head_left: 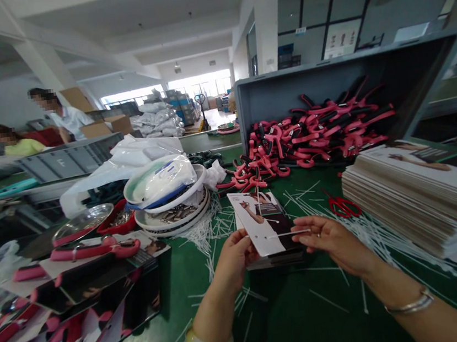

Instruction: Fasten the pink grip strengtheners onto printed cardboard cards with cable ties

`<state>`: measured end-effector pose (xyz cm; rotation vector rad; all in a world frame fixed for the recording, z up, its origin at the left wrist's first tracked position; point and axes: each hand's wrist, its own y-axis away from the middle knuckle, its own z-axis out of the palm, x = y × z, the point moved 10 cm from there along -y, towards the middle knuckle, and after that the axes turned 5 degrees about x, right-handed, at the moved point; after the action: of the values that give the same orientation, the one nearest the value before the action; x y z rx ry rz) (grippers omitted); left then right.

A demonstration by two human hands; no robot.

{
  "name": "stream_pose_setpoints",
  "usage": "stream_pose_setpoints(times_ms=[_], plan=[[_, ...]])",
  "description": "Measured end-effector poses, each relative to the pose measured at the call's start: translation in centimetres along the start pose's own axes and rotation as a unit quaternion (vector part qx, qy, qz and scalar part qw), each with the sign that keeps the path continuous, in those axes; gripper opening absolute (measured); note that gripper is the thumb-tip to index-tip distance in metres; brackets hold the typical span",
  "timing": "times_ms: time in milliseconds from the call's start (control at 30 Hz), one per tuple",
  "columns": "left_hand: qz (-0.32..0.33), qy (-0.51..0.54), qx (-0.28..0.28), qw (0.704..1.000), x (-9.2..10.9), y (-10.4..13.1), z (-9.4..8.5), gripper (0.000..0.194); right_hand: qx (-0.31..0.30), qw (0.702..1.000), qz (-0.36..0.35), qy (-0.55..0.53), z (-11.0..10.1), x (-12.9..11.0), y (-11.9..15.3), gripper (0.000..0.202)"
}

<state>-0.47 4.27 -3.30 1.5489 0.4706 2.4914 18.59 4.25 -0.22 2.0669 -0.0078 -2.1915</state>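
Note:
My left hand (238, 249) pinches the left edge of a printed backing card (254, 226), white and dark with small holes, tilted above a low stack of cards (273, 261). Between the fingertips of my right hand (332, 240) is a thin white cable tie (287, 234), which reaches across the lower part of the card. Another white tie (258, 201) stands up near the card's top. Loose white cable ties (372, 236) are strewn over the green table (309, 322) around both hands. Whether the held tie passes through a hole cannot be made out.
A grey bin (340, 60) tipped toward me holds pink-and-black plier-like tools (307, 133). Red scissors (343, 207) and a tall card stack (407, 204) lie right. Carded tools (88, 288), round trays (171, 211) and a metal bowl (82, 222) sit left. Two people are in the background.

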Motion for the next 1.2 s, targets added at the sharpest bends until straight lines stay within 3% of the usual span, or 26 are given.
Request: stream_pose_setpoints(times_ms=[167,267,333,400,467,533,600,733,900,1067,1200], plan=[[-0.009,-0.011,0.008,1.000,-0.1,0.0,0.0,0.021,0.013,0.997,-0.031,0.067,-0.1,0.0,0.2,0.045],[-0.011,-0.020,0.009,1.000,-0.1,0.0,-0.1,0.020,0.023,0.972,-0.106,0.211,0.2,-1.3,0.9,0.043],[-0.010,-0.018,0.004,1.000,-0.1,0.0,0.0,0.019,0.039,0.910,-0.205,0.357,1.2,-2.9,2.1,0.045],[-0.008,-0.011,-0.001,1.000,-0.2,0.0,0.2,0.019,0.059,0.818,-0.295,0.490,3.0,-4.1,3.5,0.049],[-0.008,-0.004,-0.010,1.000,-0.3,0.2,0.5,0.021,0.078,0.743,-0.344,0.569,4.9,-4.4,4.6,0.046],[-0.008,-0.002,-0.023,1.000,-0.3,0.5,1.0,0.023,0.094,0.705,-0.362,0.603,6.3,-4.4,5.1,0.035],[-0.005,-0.003,-0.036,0.999,-0.2,0.9,1.4,0.024,0.102,0.691,-0.375,0.610,7.3,-4.4,5.1,0.030],[0.033,-0.013,-0.067,0.997,1.1,1.7,2.2,0.026,0.106,0.697,-0.406,0.582,7.3,-5.3,4.9,0.030],[0.128,-0.047,-0.102,0.985,2.3,1.9,3.5,0.029,0.107,0.740,-0.426,0.510,5.9,-6.6,5.0,0.030],[0.191,-0.010,-0.067,0.979,2.8,1.0,3.8,0.029,0.103,0.794,-0.384,0.459,4.9,-6.9,4.5,0.029],[0.194,0.052,-0.054,0.978,3.3,0.7,4.0,0.033,0.110,0.836,-0.335,0.421,3.6,-6.4,3.7,0.033]])
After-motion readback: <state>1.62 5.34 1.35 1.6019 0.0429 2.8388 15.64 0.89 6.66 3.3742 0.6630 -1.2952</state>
